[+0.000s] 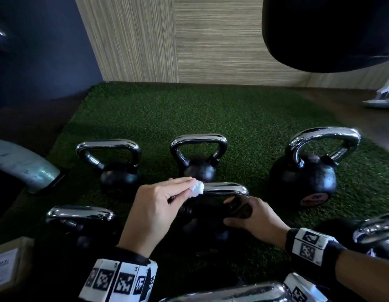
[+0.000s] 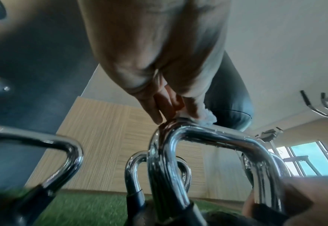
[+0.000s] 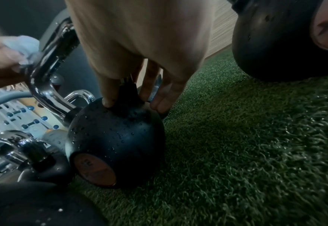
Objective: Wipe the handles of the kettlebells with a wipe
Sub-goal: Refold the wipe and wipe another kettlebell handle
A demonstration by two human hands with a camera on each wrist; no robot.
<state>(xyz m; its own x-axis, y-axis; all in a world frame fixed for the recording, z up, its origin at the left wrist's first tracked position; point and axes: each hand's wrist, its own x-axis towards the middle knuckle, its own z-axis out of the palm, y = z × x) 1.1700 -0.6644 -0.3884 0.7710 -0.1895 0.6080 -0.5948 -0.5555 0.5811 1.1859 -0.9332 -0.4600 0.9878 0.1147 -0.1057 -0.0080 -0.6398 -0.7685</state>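
The wiping step is in hand on the middle kettlebell [image 1: 211,216], which stands on the green turf [image 1: 211,114] in front of three others. The left hand [image 1: 155,205] pinches a crumpled white wipe [image 1: 196,188] against the left end of its chrome handle [image 1: 226,188]. The right hand [image 1: 257,221] steadies the bell, its fingers [image 3: 109,97] curled around the handle's right base. Next, the wipe probably needs dragging rightward along the bar and down its legs, with steady pressure.

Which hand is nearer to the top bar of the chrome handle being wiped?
Left. The left hand presses the wipe onto the handle's top bar. The right hand sits lower, holding the kettlebell where the handle's base meets the body.
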